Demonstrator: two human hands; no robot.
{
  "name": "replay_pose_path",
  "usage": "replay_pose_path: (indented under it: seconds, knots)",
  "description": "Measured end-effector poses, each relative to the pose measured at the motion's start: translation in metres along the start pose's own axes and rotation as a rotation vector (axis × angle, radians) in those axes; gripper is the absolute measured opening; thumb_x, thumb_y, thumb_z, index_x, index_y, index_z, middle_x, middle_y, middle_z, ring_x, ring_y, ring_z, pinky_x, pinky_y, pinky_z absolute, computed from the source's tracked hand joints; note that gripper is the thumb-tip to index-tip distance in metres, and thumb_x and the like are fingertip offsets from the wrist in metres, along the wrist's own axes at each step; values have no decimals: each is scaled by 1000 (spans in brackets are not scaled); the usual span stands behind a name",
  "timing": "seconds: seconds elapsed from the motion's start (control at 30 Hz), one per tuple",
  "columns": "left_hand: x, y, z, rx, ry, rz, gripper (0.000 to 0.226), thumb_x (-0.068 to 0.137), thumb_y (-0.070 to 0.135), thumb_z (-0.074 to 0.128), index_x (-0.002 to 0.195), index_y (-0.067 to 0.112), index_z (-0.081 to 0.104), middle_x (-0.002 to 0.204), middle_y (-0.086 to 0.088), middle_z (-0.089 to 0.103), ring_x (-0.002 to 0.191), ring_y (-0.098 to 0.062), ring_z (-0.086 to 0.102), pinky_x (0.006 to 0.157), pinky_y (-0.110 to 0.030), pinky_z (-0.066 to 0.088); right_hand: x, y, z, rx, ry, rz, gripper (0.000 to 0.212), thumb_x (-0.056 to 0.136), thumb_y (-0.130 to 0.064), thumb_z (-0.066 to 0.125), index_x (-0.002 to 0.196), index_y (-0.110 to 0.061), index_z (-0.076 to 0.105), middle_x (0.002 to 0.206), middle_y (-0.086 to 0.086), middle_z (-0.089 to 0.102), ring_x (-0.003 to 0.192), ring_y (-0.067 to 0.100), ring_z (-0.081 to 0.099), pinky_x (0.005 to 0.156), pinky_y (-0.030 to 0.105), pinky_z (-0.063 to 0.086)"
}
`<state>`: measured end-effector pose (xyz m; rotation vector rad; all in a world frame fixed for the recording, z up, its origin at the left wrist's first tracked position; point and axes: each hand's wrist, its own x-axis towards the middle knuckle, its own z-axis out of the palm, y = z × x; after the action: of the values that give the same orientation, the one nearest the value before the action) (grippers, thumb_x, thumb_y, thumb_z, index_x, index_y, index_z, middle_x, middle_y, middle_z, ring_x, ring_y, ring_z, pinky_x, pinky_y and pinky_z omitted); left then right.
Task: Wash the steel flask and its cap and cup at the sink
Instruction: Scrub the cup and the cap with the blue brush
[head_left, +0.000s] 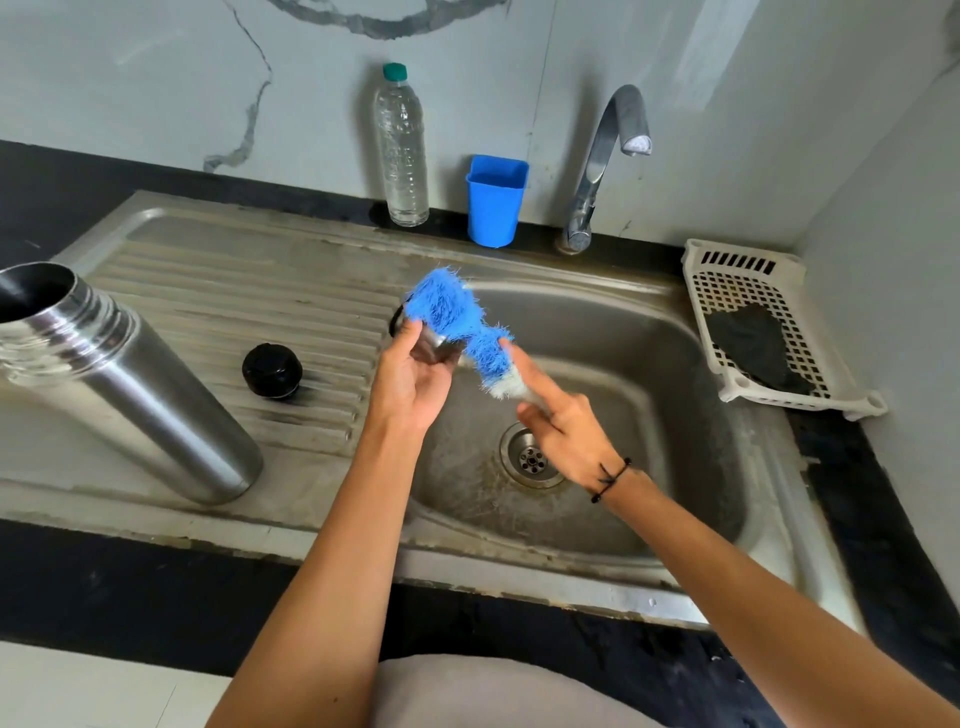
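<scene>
The tall steel flask (124, 379) stands open-mouthed on the ribbed drainboard at the left. Its black cap (271, 370) lies on the drainboard to the flask's right. My left hand (410, 379) holds the small steel cup (434, 347) over the left edge of the sink basin (649, 364). The cup is mostly hidden by a blue bristle brush (457, 317) pressed against it. My right hand (561, 421) grips the brush by its handle, forefinger stretched along it.
A tap (608, 156) arches over the basin with no water running. A plastic water bottle (401, 145) and a blue tumbler (496, 200) stand at the back wall. A white basket (748, 332) with a dark scrub pad sits at the right. The drain (532, 460) is below my hands.
</scene>
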<state>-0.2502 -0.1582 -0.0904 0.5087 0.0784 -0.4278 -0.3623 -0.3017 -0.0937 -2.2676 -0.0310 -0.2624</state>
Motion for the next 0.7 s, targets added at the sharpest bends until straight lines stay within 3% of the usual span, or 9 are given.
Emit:
replay_pose_path:
  seconds: [0.13, 0.2, 0.23, 0.3, 0.33, 0.37, 0.5, 0.6, 0.7]
  knots:
    - [-4, 2, 3, -59, 25, -11, 13, 78, 22, 62, 86, 10, 61, 100, -10, 66, 111, -29, 61, 99, -44, 46, 7, 6, 1, 36, 64, 143, 80, 94, -3, 43, 127, -72, 18, 88, 17, 69, 50, 21, 39, 59, 40, 54]
    - [-2, 3, 0, -46, 42, -23, 13, 76, 23, 63, 80, 12, 58, 99, -10, 65, 124, -36, 52, 108, -48, 36, 8, 8, -3, 44, 81, 145, 80, 94, -4, 43, 127, -73, 18, 81, 24, 65, 52, 21, 37, 61, 41, 52]
    - [-2, 4, -1, -44, 27, -20, 14, 77, 24, 62, 82, 11, 58, 98, -10, 65, 126, -37, 50, 109, -49, 34, 8, 7, -4, 58, 78, 118, 80, 94, -3, 43, 130, -70, 19, 78, 17, 67, 51, 20, 36, 59, 38, 52]
    - [-1, 5, -1, -40, -18, -8, 24, 79, 30, 61, 93, 11, 60, 102, -10, 65, 121, -34, 53, 104, -46, 41, 4, 6, -2, 63, 33, 35, 77, 93, 1, 43, 137, -58, 20, 74, -21, 66, 46, 11, 34, 54, 23, 48]
    - [-1, 5, 1, -20, -38, -2, 28, 79, 34, 61, 95, 12, 59, 102, -8, 63, 115, -31, 56, 98, -45, 45, 2, 4, 2, 43, 19, 5, 77, 93, 2, 44, 139, -53, 18, 76, -30, 62, 44, 8, 33, 54, 17, 46]
    - [-1, 4, 2, 1, -52, 7, 29, 79, 36, 61, 95, 13, 59, 103, -8, 61, 111, -29, 58, 96, -44, 47, 1, 4, 5, 22, 22, 4, 77, 92, 2, 44, 139, -53, 18, 79, -27, 62, 43, 8, 35, 55, 15, 46]
    - [-2, 4, 7, -44, -3, -20, 29, 82, 35, 61, 100, 13, 58, 122, -8, 54, 117, -30, 57, 99, -44, 44, 6, 10, 4, 25, 106, 184, 75, 94, -5, 44, 133, -64, 19, 96, 15, 70, 56, 23, 47, 68, 28, 52]
    - [0, 7, 7, -39, 55, -27, 33, 86, 34, 57, 110, 10, 56, 123, -13, 58, 120, -31, 54, 104, -45, 39, 3, 9, -2, 74, 138, 152, 76, 93, -2, 44, 132, -63, 20, 93, -5, 70, 58, 21, 44, 65, 16, 47]
    - [2, 3, 2, -50, 56, -33, 23, 95, 26, 47, 103, 7, 56, 110, -14, 62, 112, -32, 57, 103, -47, 40, -2, 4, -1, 54, 63, 48, 79, 92, 0, 45, 136, -62, 22, 90, -41, 59, 49, 11, 38, 61, 22, 50]
